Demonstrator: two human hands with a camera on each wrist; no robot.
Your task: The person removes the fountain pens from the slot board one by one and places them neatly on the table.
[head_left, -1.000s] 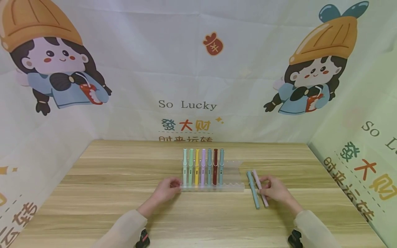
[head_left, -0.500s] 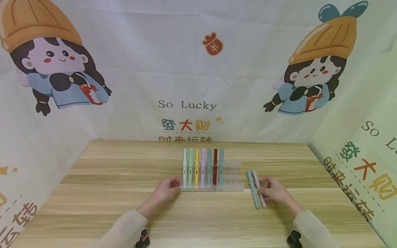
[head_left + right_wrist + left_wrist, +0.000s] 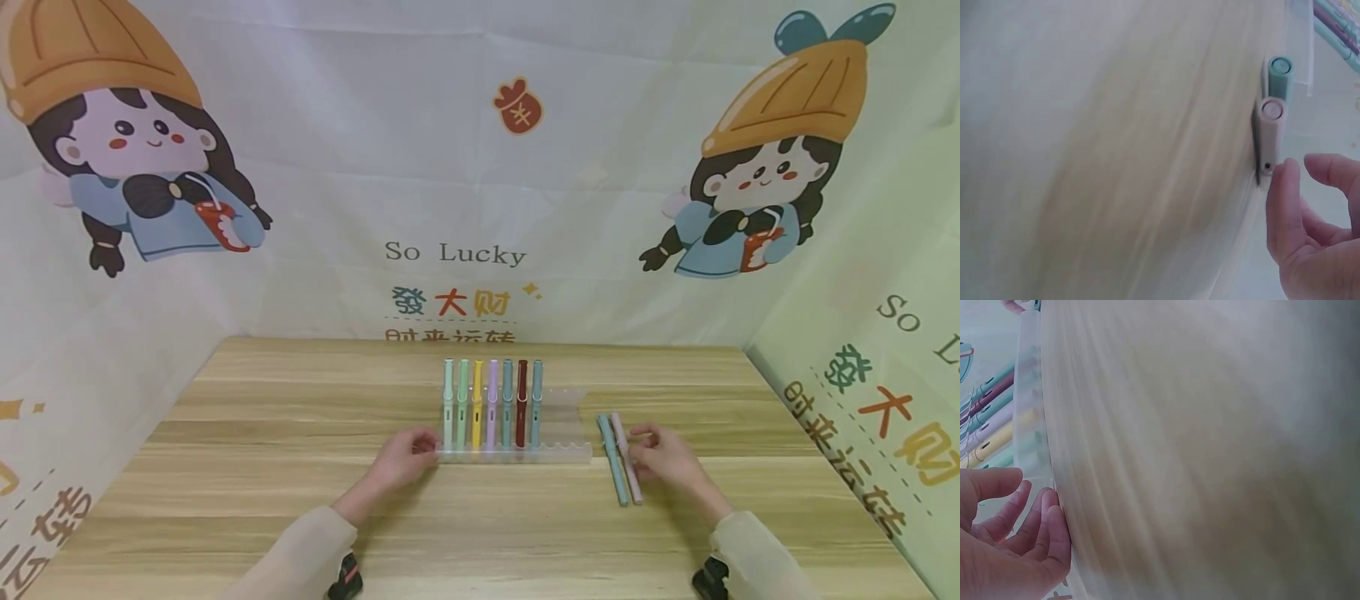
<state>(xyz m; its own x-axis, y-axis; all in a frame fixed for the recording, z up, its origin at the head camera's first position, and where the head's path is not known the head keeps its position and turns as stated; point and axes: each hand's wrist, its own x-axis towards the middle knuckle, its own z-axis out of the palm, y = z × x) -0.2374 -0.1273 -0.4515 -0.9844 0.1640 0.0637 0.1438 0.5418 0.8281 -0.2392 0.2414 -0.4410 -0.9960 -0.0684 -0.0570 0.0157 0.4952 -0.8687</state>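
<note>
Head view: left forearm aims toward 2 o'clock. Left hand (image 3: 405, 457) sits at the 8–9 o'clock end of the clear rack (image 3: 564, 454), fingers relaxed and bent at the corner. Seven standing pens (image 3: 492, 412) in there, long axes 12–6. Right forearm aims at 10–11. Right hand (image 3: 667, 458) has thumb and fingers parted beside the pink pen (image 3: 622, 443), which lies on the table (image 3: 487, 533) at that hand's 9 o'clock. Teal pen (image 3: 612, 462) just beyond, nearly parallel. Both lie off the rack's 3–4 o'clock end, long axes roughly 11–5, steep.

Left wrist view: left hand at 8 o'clock, thumb spread from the fingers, fingertips around the rack's end. Rack edge runs about 12–6; its pens slant 8–2.

Right wrist view: right hand at 4 o'clock, thumb spread off the fingers. A fingertip is touching the pink pen or just beside it, can't tell which. Pink pen at 3, axis near 12–6, round end up at 12, dark spot toward 6. Teal pen at 2, same heading.
</note>
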